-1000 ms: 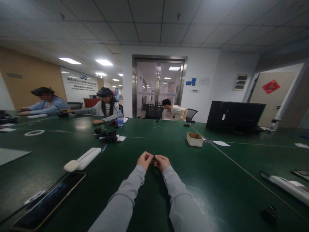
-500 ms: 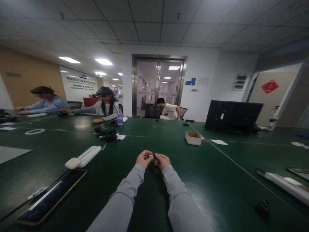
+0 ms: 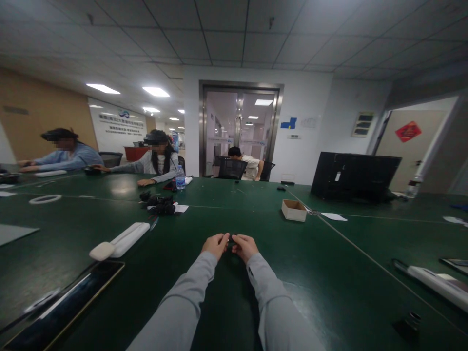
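Note:
Over the green table [image 3: 234,292], my left hand [image 3: 215,245] and my right hand [image 3: 246,247] meet at the fingertips, right in front of me. Both are closed in a pinch on a small dark piece [image 3: 230,238] between them. Most of it is covered by the fingers and its kind is too small to tell; a silvery part showed on its left side earlier. My left fingers cover its left end, and my right thumb and index finger grip the right end.
A small open box [image 3: 293,210] stands ahead to the right, near a black monitor [image 3: 354,175]. To the left lie a white long case [image 3: 129,239], a large phone [image 3: 69,304], black gear [image 3: 159,204] and a water bottle [image 3: 180,178]. Several people sit across the table.
My left fingers have closed over the silvery part, which is now mostly hidden. The view has turned slightly right. The person by the door has bent lower.

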Available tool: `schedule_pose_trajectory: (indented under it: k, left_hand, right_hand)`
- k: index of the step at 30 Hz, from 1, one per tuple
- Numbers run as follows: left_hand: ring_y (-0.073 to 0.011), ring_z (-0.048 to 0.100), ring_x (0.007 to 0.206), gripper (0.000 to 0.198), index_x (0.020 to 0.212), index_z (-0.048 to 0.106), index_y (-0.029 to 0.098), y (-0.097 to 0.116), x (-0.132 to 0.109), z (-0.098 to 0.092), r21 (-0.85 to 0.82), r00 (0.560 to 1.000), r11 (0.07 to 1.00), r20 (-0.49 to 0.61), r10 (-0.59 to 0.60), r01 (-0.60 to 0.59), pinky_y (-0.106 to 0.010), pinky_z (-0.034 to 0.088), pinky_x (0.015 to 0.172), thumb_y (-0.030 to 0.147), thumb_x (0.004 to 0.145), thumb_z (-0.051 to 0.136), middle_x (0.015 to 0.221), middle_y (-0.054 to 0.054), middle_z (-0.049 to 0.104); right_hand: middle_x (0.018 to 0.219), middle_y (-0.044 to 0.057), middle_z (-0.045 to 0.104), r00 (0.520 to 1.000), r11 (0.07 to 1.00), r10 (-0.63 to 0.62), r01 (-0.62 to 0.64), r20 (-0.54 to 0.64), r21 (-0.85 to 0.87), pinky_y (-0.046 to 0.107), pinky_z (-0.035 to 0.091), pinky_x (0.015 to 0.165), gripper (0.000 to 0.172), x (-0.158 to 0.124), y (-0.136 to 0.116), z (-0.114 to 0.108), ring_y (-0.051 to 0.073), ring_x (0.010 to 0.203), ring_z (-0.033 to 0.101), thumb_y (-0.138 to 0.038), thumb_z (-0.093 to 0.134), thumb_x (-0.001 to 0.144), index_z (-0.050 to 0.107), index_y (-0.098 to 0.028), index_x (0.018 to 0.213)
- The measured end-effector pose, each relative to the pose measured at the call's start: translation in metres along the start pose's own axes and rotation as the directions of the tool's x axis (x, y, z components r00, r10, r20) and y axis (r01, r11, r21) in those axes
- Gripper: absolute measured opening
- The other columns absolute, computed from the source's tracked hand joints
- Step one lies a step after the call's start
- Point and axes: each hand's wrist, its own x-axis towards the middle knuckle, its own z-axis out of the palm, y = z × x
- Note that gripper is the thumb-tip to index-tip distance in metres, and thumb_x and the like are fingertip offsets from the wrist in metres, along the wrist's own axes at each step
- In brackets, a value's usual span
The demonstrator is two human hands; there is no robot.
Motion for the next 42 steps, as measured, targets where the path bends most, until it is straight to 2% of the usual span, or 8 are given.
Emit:
schedule_pose_trajectory:
  k: [10, 17, 23, 33, 38, 42]
  left_hand:
    - [-0.0112, 0.05, 0.05, 0.051, 0.058, 0.054, 0.019, 0.004, -0.001, -0.002, 0.099, 0.999, 0.995, 0.022, -0.028, 0.026, -0.02, 0.033, 0.05, 0.054, 0.077, 0.022, 0.051, -0.001, 0.056]
    - [-0.011, 0.05, 0.049, 0.05, 0.061, 0.055, 0.018, 0.004, -0.002, -0.001, 0.077, 0.998, 0.996, 0.039, -0.041, 0.038, -0.021, 0.033, 0.049, 0.054, 0.076, 0.023, 0.054, -0.001, 0.057]
    - [-0.0116, 0.05, 0.049, 0.047, 0.063, 0.056, 0.02, 0.002, 0.0, 0.004, 0.073, 0.999, 0.996, -0.016, -0.051, 0.052, -0.021, 0.032, 0.048, 0.053, 0.076, 0.026, 0.054, -0.001, 0.056]
    - [-0.0102, 0.047, 0.054, 0.04, 0.064, 0.05, 0.02, -0.003, 0.0, 0.002, 0.095, 0.999, 0.995, -0.035, 0.034, -0.03, -0.019, 0.03, 0.05, 0.054, 0.074, 0.031, 0.058, 0.002, 0.055]
    - [-0.0096, 0.046, 0.055, 0.033, 0.07, 0.052, 0.02, -0.008, 0.004, 0.005, 0.042, 0.994, 0.996, -0.071, 0.077, -0.074, -0.02, 0.033, 0.052, 0.05, 0.072, 0.038, 0.061, 0.002, 0.053]
    - [-0.01, 0.048, 0.06, 0.022, 0.073, 0.053, 0.019, -0.013, 0.01, 0.009, -0.04, 0.988, 0.992, -0.099, 0.115, -0.12, -0.021, 0.037, 0.057, 0.04, 0.07, 0.046, 0.067, 0.001, 0.054]
  right_hand:
    - [0.041, -0.002, 0.049, 1.0, 1.0, -0.002, 0.002, -0.001, -0.004, 0.018, 0.041, 0.034, 0.02, 0.002, 0.002, -0.001, 0.006, 0.035, 0.045, -0.022, 0.068, 0.054, 0.051, -0.012, 0.055]
    - [0.041, -0.002, 0.05, 1.0, 1.0, -0.01, 0.01, 0.009, -0.028, 0.018, 0.041, 0.033, 0.022, 0.004, 0.004, -0.002, 0.006, 0.035, 0.046, -0.025, 0.069, 0.053, 0.051, -0.012, 0.054]
    - [0.04, -0.002, 0.049, 1.0, 1.0, -0.012, 0.013, 0.012, -0.014, 0.018, 0.04, 0.032, 0.024, 0.006, 0.004, -0.002, 0.007, 0.033, 0.045, -0.027, 0.069, 0.052, 0.05, -0.012, 0.055]
    - [0.039, -0.004, 0.047, 0.999, 0.999, -0.041, 0.041, -0.007, -0.004, 0.019, 0.039, 0.033, 0.025, 0.008, 0.004, -0.003, 0.006, 0.032, 0.044, -0.029, 0.068, 0.052, 0.051, -0.012, 0.055]
    - [0.038, -0.004, 0.046, 0.999, 1.0, -0.025, 0.025, -0.029, 0.002, 0.019, 0.04, 0.034, 0.023, 0.01, 0.004, -0.003, 0.007, 0.033, 0.045, -0.026, 0.068, 0.054, 0.049, -0.012, 0.054]
    - [0.038, -0.004, 0.045, 0.999, 1.0, -0.019, 0.02, -0.04, 0.014, 0.02, 0.041, 0.036, 0.023, 0.012, 0.004, -0.002, 0.007, 0.034, 0.046, -0.025, 0.067, 0.055, 0.048, -0.013, 0.053]
